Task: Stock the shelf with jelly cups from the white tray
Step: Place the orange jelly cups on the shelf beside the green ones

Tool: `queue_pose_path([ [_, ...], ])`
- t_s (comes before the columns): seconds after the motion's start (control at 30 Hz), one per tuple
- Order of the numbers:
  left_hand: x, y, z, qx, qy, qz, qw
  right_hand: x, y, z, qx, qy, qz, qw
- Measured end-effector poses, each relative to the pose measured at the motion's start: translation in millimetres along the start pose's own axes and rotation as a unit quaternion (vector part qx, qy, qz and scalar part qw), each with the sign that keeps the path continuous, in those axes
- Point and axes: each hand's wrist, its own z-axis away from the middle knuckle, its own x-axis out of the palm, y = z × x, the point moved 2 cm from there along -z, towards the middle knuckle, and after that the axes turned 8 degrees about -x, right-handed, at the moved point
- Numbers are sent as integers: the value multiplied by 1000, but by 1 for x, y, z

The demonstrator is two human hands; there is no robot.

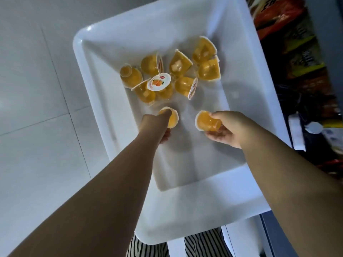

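A big white tray lies below me with several orange jelly cups heaped in its far half. Most lie tipped on their sides; one shows its printed lid. My left hand reaches into the tray and grips one jelly cup from above. My right hand holds another jelly cup on its side, fingers curled round its base, just above the tray floor.
A shelf with colourful snack packets runs along the right edge, with price tags on its front. Pale floor tiles lie to the left. Striped trouser legs show beneath the tray's near rim.
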Motion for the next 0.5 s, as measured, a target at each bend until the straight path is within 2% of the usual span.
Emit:
queue_pose_path([
  [0.1,-5,-4,-1,4,3,-27,1000,-2,8,2,24,-59,-155,986],
  [0.2,-4,-2,-3,-4,-20,-43,999,-7,17,1,26,-76,-164,983],
  [0.37,-1,8,0,-21,-66,-17,997,-19,21,6,17,-177,-216,960],
  [0.5,5,9,2,-49,-76,14,996,-18,21,7,5,-198,-237,951],
])
